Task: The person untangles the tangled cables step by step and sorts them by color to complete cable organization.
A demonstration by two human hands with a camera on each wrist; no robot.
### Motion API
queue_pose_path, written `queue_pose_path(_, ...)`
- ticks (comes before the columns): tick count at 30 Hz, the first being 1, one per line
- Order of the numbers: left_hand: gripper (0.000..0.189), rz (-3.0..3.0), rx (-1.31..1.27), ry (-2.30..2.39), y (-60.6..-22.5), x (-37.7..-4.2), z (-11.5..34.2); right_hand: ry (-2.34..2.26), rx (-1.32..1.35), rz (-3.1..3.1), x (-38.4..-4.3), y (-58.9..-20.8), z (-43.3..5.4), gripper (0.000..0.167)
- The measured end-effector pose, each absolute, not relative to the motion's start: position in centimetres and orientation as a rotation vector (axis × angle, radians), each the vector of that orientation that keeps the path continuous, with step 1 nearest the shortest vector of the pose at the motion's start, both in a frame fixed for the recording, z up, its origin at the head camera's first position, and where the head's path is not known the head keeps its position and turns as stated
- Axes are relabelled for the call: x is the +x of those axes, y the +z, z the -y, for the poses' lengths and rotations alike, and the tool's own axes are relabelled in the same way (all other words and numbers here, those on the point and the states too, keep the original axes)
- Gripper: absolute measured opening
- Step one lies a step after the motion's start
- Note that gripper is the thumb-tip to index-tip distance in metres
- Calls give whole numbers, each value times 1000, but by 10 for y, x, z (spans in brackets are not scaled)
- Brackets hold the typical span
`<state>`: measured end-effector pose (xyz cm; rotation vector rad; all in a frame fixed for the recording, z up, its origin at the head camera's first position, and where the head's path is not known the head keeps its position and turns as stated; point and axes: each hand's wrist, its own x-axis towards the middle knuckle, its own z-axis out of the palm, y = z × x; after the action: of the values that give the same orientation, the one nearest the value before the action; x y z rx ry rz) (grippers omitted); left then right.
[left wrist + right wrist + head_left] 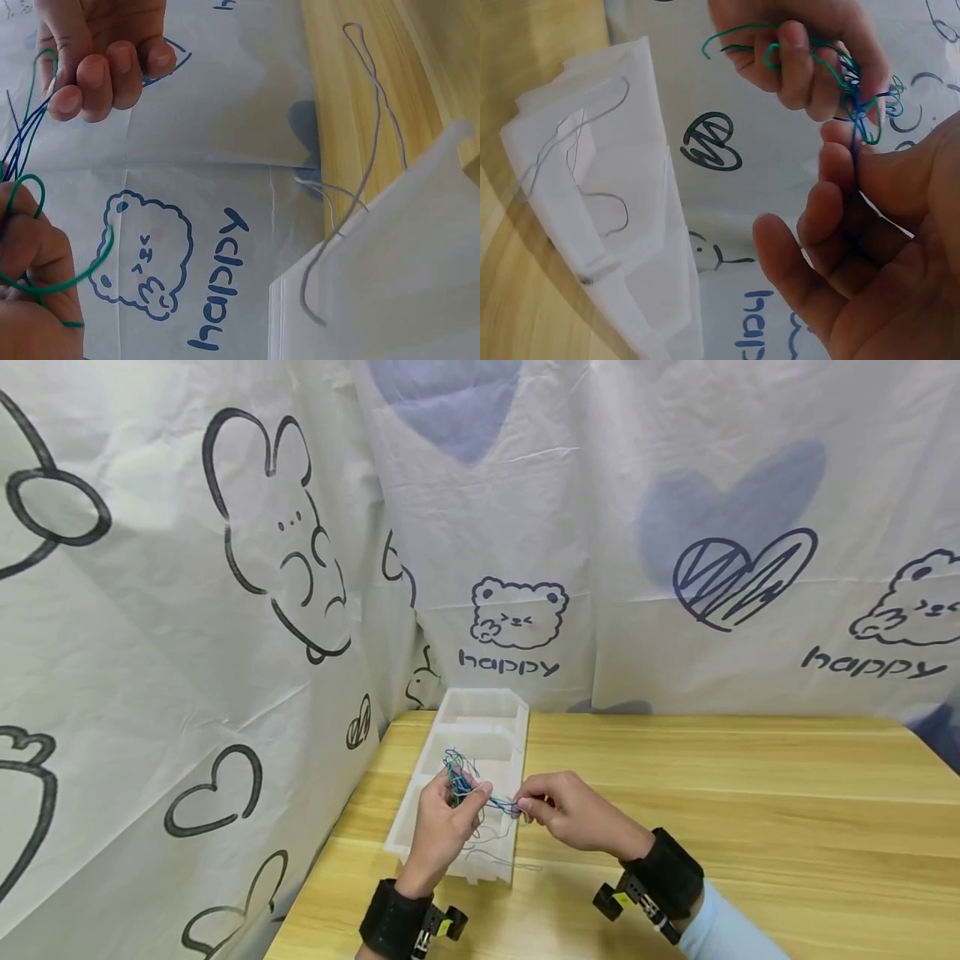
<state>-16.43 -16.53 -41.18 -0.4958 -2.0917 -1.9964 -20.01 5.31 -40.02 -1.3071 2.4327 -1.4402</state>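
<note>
Two hands — one left hand (pixel 441 827) and one right hand (pixel 576 814) — are holding one tangle (pixel 459 785) of blue and green strands (these are crossing too thickly to be counted), while two black wrist straps (pixel 396 920) are carrying one small device (pixel 628 893) each and one pale-blue sleeve (pixel 731 927) is showing. One white tray (pixel 480 739), displaying at least three compartments, is resting on one table (pixel 697 802). In the head view, two printed bears (pixel 517 614) are appearing above two "happy" words (pixel 510 663) — one apiece.
</note>
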Motion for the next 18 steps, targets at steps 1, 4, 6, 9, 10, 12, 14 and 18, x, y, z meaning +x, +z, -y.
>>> queue_pose_path(1, 23, 2075, -485, -2006, -412, -164, 165, -1438, -1332, -2436, -200, -400, -53, 17)
queue_pose_path(4, 22, 2035, -445, -2024, -411, -163, 163, -1422, -1418, -2456, -199, -401, -53, 19)
queue_pose_path(6, 20, 2019, -404, -2026, -411, -163, 161, -1401, -1458, -2472, -199, -403, -54, 21)
queue_pose_path(9, 15, 2000, -328, -2029, -410, -163, 158, -1385, -1496, -2498, -198, -406, -55, 23)
queue_pose_path(10, 15, 1994, -306, -2031, -410, -163, 157, -1382, -1509, -2507, -198, -406, -56, 24)
queue_pose_path(12, 16, 1978, -262, -2043, -408, -163, 157, -1385, -1540, -2511, -198, -408, -57, 24)
queue_pose_path(14, 18, 1928, -202, -2095, -404, -165, 161, -1380, -1573, -2522, -198, -408, -59, 22)
queue_pose_path(18, 24, 1694, -62, -2208, -392, -169, 180, -1379, -1561, -2605, -202, -411, -75, 21)
